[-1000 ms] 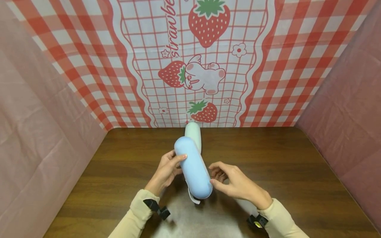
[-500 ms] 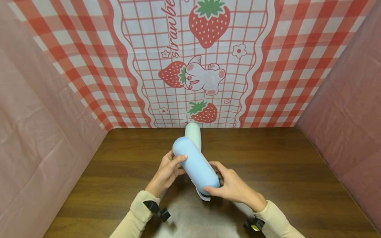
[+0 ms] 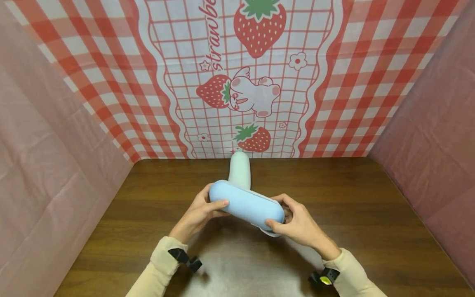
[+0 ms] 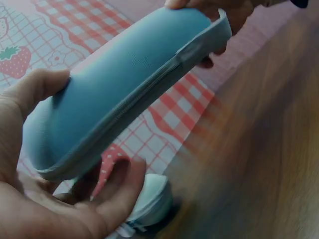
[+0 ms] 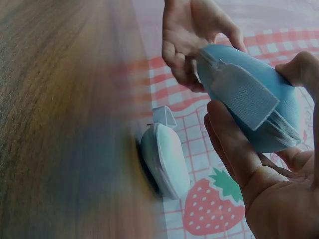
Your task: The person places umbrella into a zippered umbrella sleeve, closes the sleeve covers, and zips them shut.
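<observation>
A light blue zippered case (image 3: 246,204), long with rounded ends like a glasses case, is held up over the table between both hands. My left hand (image 3: 198,212) grips its left end, thumb on the top face and fingers beneath. At the right end my right hand (image 3: 298,220) holds it, thumb on the near side and fingers behind. The zipper edge (image 4: 124,112) and a fabric strap (image 5: 244,94) show in the wrist views; the zipper looks closed. Behind it on the table lies a similar pale mint case (image 3: 240,169), its near end hidden by the blue one.
The brown wooden table (image 3: 148,247) meets a red-and-white checked cloth backdrop (image 3: 259,95) with strawberry prints at its back edge. Pink cloth walls (image 3: 48,165) stand on the left and right sides. The mint case sits close to the backdrop.
The right hand has come onto the right end of the blue case. The case has turned from steeply slanted to nearly level, its right end swinging right and up. The mint case stays put.
</observation>
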{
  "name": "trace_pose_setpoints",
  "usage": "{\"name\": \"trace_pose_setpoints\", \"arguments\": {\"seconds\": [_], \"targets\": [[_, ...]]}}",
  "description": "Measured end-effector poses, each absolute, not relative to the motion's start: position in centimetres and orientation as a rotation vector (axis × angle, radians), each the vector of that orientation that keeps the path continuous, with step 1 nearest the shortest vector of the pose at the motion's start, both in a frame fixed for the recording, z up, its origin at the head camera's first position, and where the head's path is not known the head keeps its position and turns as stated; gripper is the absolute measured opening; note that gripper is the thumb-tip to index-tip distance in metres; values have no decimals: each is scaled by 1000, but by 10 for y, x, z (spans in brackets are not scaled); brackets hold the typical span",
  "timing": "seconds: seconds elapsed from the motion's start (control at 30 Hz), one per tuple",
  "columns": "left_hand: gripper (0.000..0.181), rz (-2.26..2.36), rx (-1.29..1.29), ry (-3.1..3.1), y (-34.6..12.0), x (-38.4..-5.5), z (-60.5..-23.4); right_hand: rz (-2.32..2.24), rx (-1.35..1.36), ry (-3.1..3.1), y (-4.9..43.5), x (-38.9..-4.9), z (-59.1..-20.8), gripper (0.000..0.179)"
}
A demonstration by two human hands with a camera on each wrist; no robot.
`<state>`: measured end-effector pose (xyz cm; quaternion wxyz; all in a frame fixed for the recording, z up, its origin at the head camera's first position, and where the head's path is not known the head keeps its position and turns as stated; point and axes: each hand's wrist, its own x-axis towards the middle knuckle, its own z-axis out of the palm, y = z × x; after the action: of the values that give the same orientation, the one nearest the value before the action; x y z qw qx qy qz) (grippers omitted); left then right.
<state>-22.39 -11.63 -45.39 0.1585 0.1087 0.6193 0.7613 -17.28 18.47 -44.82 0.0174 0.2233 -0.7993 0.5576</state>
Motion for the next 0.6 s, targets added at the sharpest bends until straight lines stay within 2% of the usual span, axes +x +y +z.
{"name": "trace_pose_setpoints", "arguments": {"seconds": [0.3, 0.6], "targets": [[70, 1546, 657, 2409, -126, -225, -423, 1689, 769, -2580, 193, -170, -444, 47], [77, 1101, 771, 2312, -107, -218, -403, 1527, 979, -2645, 193, -169, -438, 54]]}}
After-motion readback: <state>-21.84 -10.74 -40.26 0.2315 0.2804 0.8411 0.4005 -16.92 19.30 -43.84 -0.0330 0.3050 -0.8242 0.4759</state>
